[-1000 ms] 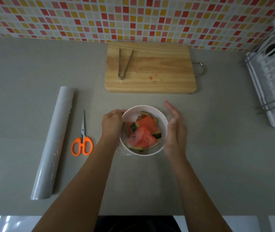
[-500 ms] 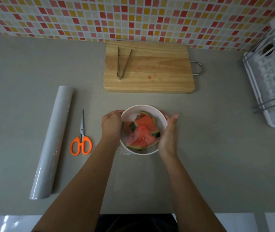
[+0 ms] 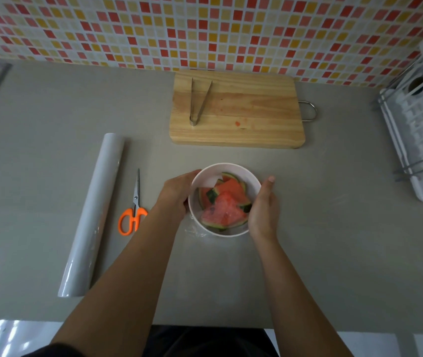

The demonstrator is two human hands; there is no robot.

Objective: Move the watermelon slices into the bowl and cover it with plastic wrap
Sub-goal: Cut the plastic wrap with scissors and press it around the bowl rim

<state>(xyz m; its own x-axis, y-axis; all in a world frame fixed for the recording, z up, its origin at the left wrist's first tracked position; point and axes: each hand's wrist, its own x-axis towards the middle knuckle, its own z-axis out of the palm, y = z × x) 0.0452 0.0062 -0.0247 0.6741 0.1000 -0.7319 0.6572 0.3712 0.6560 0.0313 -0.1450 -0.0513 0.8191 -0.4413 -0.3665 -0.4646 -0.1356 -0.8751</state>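
Hands (image 3: 177, 195) (image 3: 263, 210) hide bowl (image 3: 224, 168) sides; wrap (image 3: 195, 231) barely discernible.

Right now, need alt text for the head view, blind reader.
Both bare hands, left and right, cup a white round bowl of red watermelon slices under clear plastic film on a grey counter. Left: white wrap roll, orange-handled scissors. Behind: wooden cutting board with metal tongs.

bowl (image 3: 231, 169) white | watermelon slices (image 3: 224, 207) red, green rind | scissors (image 3: 131, 219) orange handles | wall tiles (image 3: 205, 29) red-yellow mosaic
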